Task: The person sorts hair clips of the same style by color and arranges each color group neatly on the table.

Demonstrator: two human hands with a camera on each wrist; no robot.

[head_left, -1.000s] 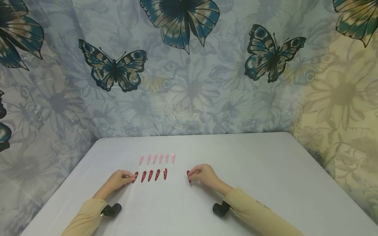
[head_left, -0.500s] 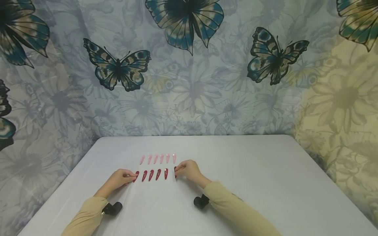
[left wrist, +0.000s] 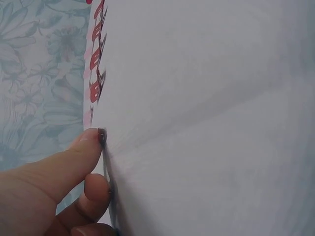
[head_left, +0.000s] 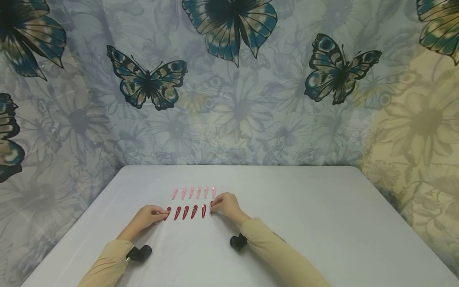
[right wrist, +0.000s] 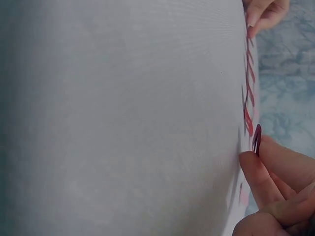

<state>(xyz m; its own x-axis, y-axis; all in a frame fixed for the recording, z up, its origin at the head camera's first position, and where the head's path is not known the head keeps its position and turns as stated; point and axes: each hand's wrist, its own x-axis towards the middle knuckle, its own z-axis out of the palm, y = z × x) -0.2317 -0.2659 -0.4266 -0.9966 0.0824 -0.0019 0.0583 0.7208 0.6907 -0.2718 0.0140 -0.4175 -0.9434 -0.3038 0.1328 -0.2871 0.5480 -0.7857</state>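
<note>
My left hand [head_left: 147, 216] holds the leftmost red snap hair clip [head_left: 168, 213] at the left end of a red row on the white table. In the left wrist view the thumb lies over that clip's end [left wrist: 102, 136]. Between thumb and finger my right hand [head_left: 228, 207] pinches another red hair clip [right wrist: 257, 140] at the row's right end, beside the neighbouring red clip [head_left: 203, 211]. Between the hands, several red clips [head_left: 185, 212] lie side by side, slightly slanted. A row of pink hair clips [head_left: 191, 193] lies behind them.
The white tabletop [head_left: 305, 211] extends around the clips, with its far edge against a butterfly-print cloth [head_left: 244, 111]. Black wrist cameras [head_left: 140, 253] sit at both sleeve cuffs, close over the table.
My right hand has carried its red clip leftward, from well apart to right beside the red row. The left hand keeps its hold on the leftmost clip.
</note>
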